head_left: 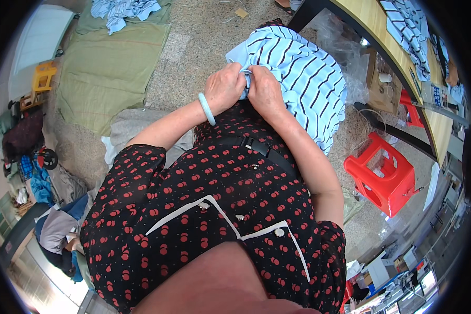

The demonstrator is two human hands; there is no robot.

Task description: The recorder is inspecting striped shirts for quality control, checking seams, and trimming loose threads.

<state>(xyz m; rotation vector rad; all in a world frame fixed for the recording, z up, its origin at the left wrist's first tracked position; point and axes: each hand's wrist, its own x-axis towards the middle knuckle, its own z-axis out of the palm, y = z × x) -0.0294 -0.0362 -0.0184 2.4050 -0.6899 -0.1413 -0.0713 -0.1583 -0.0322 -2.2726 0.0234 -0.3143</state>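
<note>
A light blue garment with dark stripes (309, 73) lies bunched over my lap and spreads off to the right. My left hand (225, 86) pinches a plain blue edge of it; a pale green bangle (206, 109) circles that wrist. Close beside it, my right hand (265, 89) is closed on the same garment, its fingers nearly touching the left ones. The cloth between the fingertips is small and partly hidden by the knuckles.
A red plastic stool (383, 175) lies tipped to the right, near a wooden-topped table (369, 21) with striped cloth (403, 31) on it. Green sheeting (107, 73) covers floor at the left, holding more striped pieces (121, 13). A yellow stool (43, 76) stands beyond.
</note>
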